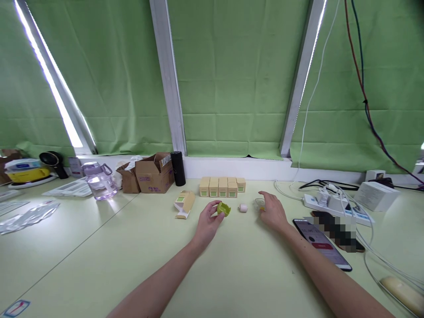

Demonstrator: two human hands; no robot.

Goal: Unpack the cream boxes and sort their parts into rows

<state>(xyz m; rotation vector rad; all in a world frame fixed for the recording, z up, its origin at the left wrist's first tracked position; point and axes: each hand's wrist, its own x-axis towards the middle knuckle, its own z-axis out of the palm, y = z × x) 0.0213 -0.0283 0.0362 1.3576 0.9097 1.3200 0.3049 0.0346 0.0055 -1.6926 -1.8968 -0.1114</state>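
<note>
My left hand [209,221] is closed on a small olive-green cup with a notched rim [224,209], holding it by its left side just above the table. To the right, my right hand [273,211] has its fingers spread, with the index finger stretched forward. Beside its thumb is a small clear object [259,202] with a bit of yellow near it; I cannot tell if they touch. Between my hands a small whitish-pink cylinder [243,208] stands on the table. Left of my left hand lies an opened cardboard box [184,204] with its flaps out.
Several small tan boxes [218,187] stand in a row at the back. Behind left are a brown carton [154,174], a black cylinder [178,168] and a clear purple jug [99,182]. Phones [321,245], a power strip [361,216], cables and a mouse [402,291] lie right.
</note>
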